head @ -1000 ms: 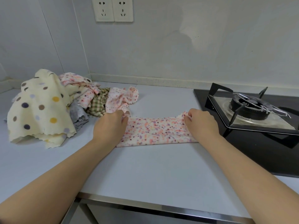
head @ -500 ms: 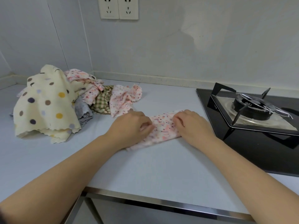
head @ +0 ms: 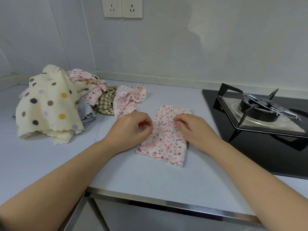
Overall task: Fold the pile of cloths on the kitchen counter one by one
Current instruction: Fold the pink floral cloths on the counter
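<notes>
Speckled cloth (head: 166,140) lies folded mid tabletop (head: 133,174), just R of pile (head: 50,104). R hand (head: 193,129): grip curled onto its top layer. L hand (head: 131,129): curled at cloth's L edge, hold unclear. Step, prob.: finishing this fold. Next: let go, press flat, take another from pile.

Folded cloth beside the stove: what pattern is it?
Folded cloth: pink-and-purple speckles on cream; head view.

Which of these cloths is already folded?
The pink speckled cloth lying flat as a neat rectangle under the right hand; the rest sit crumpled in the pile at the left.
</notes>
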A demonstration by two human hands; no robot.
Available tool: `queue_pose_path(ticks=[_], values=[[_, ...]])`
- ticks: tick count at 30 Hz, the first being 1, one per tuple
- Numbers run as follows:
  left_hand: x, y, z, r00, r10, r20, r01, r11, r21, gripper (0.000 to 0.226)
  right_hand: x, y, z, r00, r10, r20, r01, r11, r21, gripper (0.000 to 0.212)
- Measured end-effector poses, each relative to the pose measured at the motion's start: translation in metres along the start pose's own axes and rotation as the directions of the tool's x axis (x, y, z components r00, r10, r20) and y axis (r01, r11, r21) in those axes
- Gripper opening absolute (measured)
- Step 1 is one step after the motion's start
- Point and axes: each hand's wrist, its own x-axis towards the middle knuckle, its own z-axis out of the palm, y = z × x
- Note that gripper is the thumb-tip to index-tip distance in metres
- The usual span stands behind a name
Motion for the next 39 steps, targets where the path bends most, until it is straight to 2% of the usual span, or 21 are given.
queue_pose_path(ticks=[2,3,6,9,11,13,14,15,17,19,21,24,26,31,34,37,39], values=[[-0.002,0.002,0.001,0.989,0.073,0.129,-0.081,0.995,0.059,0.022,-0.001,0.001,0.003,0.996,-0.003,0.086,0.007,0.999,-0.043,0.031],[-0.002,0.003,0.002,0.986,0.077,0.148,-0.089,0.993,0.072,0.023,-0.002,0.002,0.004,0.994,0.011,0.107,-0.003,0.997,-0.074,0.034],[-0.003,0.005,0.002,0.997,0.009,0.074,-0.013,0.998,0.058,0.018,-0.003,0.005,0.005,0.994,0.078,0.079,-0.069,0.992,-0.108,0.038],[-0.003,0.007,0.006,0.996,0.066,0.061,-0.073,0.989,0.132,0.029,-0.002,0.005,0.006,0.988,0.108,0.112,-0.097,0.99,-0.102,0.042],[-0.001,0.007,0.011,0.98,0.012,0.198,-0.05,0.981,0.187,0.046,-0.001,0.004,0.006,0.982,0.093,0.162,-0.076,0.991,-0.11,0.044],[-0.002,0.007,0.015,0.921,-0.117,0.371,0.013,0.963,0.269,0.057,-0.001,0.004,0.007,0.971,0.093,0.219,-0.066,0.99,-0.123,0.047],[-0.002,0.007,0.016,0.902,-0.145,0.406,0.022,0.956,0.293,0.06,-0.002,0.005,0.006,0.969,0.091,0.23,-0.063,0.99,-0.128,0.047],[-0.003,0.006,0.017,0.907,-0.141,0.396,0.02,0.955,0.296,0.062,-0.002,0.006,0.005,0.973,0.084,0.216,-0.057,0.99,-0.128,0.046],[-0.005,0.009,0.013,0.962,-0.028,0.272,-0.043,0.966,0.253,0.064,-0.002,0.008,0.002,0.99,0.057,0.131,-0.042,0.993,-0.113,0.041],[-0.004,0.012,0.011,0.97,0.111,0.215,-0.151,0.972,0.181,0.05,-0.001,0.008,-0.002,0.998,0.045,0.045,-0.042,0.997,-0.059,0.037],[-0.002,0.014,0.014,0.96,0.154,0.232,-0.181,0.978,0.101,0.037,0.0,0.011,-0.004,0.999,0.022,0.026,-0.021,1.0,-0.021,0.039],[0.001,0.014,0.019,0.984,0.119,0.131,-0.125,0.991,0.045,0.021,-0.001,0.016,-0.011,0.992,-0.008,0.128,0.014,0.999,-0.046,0.062],[0.0,0.013,0.018,0.996,0.048,0.077,-0.049,0.999,0.009,0.015,-0.002,0.019,-0.015,0.985,-0.02,0.171,0.034,0.996,-0.084,0.068],[-0.001,0.018,0.015,0.995,-0.074,0.068,0.08,0.992,-0.1,0.01,-0.006,0.01,-0.012,0.976,-0.182,0.123,0.178,0.983,0.041,0.054],[0.0,0.019,0.016,0.985,-0.165,0.058,0.172,0.976,-0.132,0.016,-0.008,-0.002,-0.002,0.954,-0.282,0.1,0.27,0.956,0.112,0.04],[0.001,0.019,0.011,0.973,-0.232,-0.002,0.228,0.958,-0.177,0.024,-0.008,-0.004,0.0,0.96,-0.262,0.102,0.245,0.957,0.156,0.035],[0.0,0.016,0.005,0.968,-0.224,-0.111,0.22,0.975,-0.045,0.019,-0.008,0.0,-0.001,0.969,-0.226,0.095,0.2,0.953,0.228,0.038]])
